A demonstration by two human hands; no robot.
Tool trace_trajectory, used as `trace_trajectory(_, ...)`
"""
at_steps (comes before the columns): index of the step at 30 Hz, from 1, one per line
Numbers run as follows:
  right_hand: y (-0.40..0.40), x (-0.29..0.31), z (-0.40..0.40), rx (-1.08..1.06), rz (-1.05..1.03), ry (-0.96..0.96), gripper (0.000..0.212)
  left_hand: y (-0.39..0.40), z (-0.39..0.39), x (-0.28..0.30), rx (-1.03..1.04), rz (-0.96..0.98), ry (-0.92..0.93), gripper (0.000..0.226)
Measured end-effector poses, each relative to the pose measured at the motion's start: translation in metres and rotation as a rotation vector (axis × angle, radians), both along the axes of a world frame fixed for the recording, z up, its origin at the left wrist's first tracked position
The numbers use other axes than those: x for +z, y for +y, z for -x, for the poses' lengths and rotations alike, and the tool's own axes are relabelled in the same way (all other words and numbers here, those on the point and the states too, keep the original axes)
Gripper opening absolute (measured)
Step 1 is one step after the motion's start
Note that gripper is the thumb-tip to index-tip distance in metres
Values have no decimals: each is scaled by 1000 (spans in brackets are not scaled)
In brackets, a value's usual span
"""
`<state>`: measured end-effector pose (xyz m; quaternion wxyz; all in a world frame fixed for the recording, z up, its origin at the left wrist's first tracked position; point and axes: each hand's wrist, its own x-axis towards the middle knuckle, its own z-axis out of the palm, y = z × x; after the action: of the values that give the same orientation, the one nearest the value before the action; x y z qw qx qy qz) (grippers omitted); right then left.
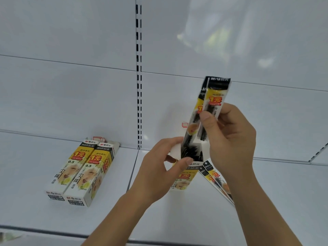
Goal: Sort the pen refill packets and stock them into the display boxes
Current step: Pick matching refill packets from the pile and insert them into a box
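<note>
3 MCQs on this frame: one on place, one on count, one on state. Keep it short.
1. Where do the loose packets lie?
A. on the shelf, right of the open box
B. on top of the closed boxes
C. in the left hand

2. How many closed boxes lie at left?
A. one
B. two
C. four

3. What is the right hand doing?
A. resting flat on the shelf
B. hanging idle
C. gripping packets above the open box

Answers:
1 A: they lie flat on the shelf just right of the open box.
2 B: two boxes lie side by side.
3 C: its fingers curl round the held packets, whose lower ends enter the box mouth; the left hand holds the box top.
</note>
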<state>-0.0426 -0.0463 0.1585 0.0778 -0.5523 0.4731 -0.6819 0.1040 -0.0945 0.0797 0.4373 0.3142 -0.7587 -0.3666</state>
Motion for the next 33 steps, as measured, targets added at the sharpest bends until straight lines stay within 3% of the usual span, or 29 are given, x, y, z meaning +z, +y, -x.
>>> trace_trajectory(6, -1, 1, 16, 1, -259, 109, 18, -3, 1, -3, 8, -20, -23, 55)
trace_trajectory(11, -3, 15, 10, 78, -220, 76, 12, -5, 6, -3, -7, -19, -8, 43)
trace_trajectory(20, -11, -10, 26, 121, -379, -30, 11, -9, 4, -5, -16, -39, 24, 39)
trace_trajectory(24, -13, -22, 36, 40, -487, 219, 14, -10, 4, -5, -9, -45, 35, 37)
trace_trajectory(28, -10, -9, 38, 37, -421, 224, 31, -10, 4, -4, -18, -53, 41, 34)
trace_trajectory(33, -14, -3, 43, 27, -469, 526, 21, -12, 2, -3, -37, -47, 36, 31)
